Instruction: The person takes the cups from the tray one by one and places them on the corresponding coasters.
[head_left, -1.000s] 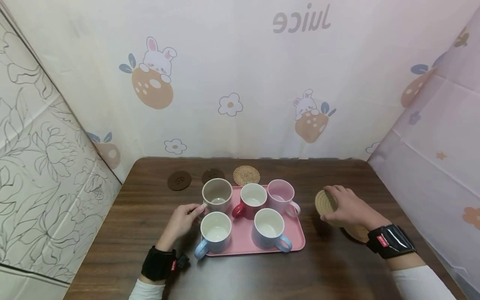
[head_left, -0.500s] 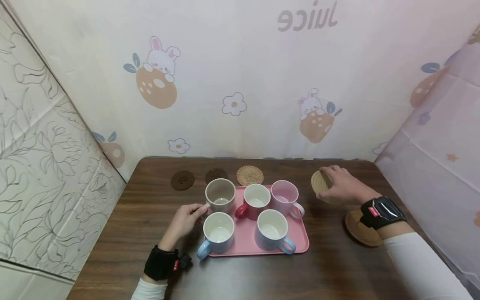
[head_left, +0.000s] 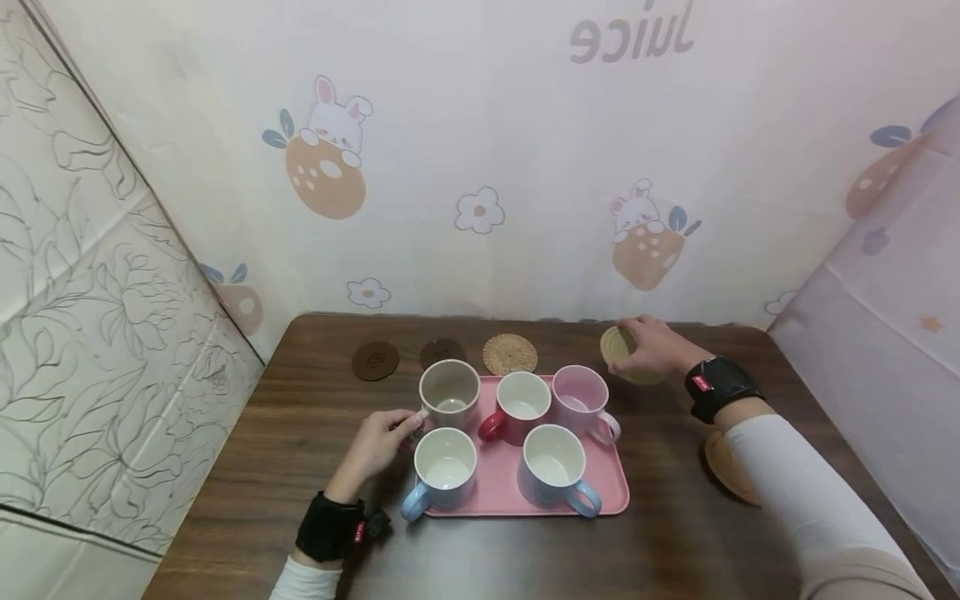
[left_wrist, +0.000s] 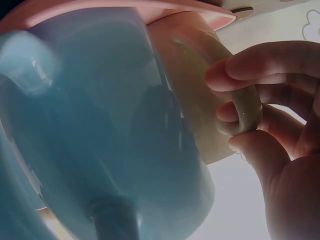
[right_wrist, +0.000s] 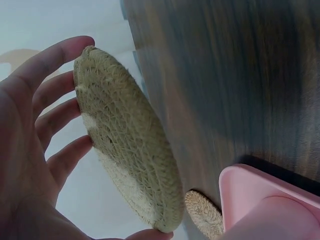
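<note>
A pink tray (head_left: 495, 487) on the wooden table carries several mugs. My left hand (head_left: 382, 442) grips the handle (left_wrist: 245, 112) of the beige mug (head_left: 448, 392) at the tray's back left corner, fingers curled round it. A light blue mug (head_left: 444, 467) stands right in front of it and fills the left wrist view as the blue mug (left_wrist: 100, 130). My right hand (head_left: 648, 350) holds a round woven coaster (head_left: 617, 348) tilted above the table's back right, behind the pink mug (head_left: 579, 400). The right wrist view shows that woven coaster (right_wrist: 125, 145) held between thumb and fingertips.
Two dark brown coasters (head_left: 375, 361) (head_left: 442, 352) and a woven coaster (head_left: 510, 354) lie in a row behind the tray. Another tan coaster (head_left: 723, 471) lies under my right forearm. A red mug (head_left: 517, 406) and a blue mug (head_left: 557, 467) share the tray. Patterned cloth walls close in on three sides.
My right hand has carried the woven coaster from beside the tray's right edge toward the table's back, lifting it off the stack. The left hand has stayed on the beige mug's handle.
</note>
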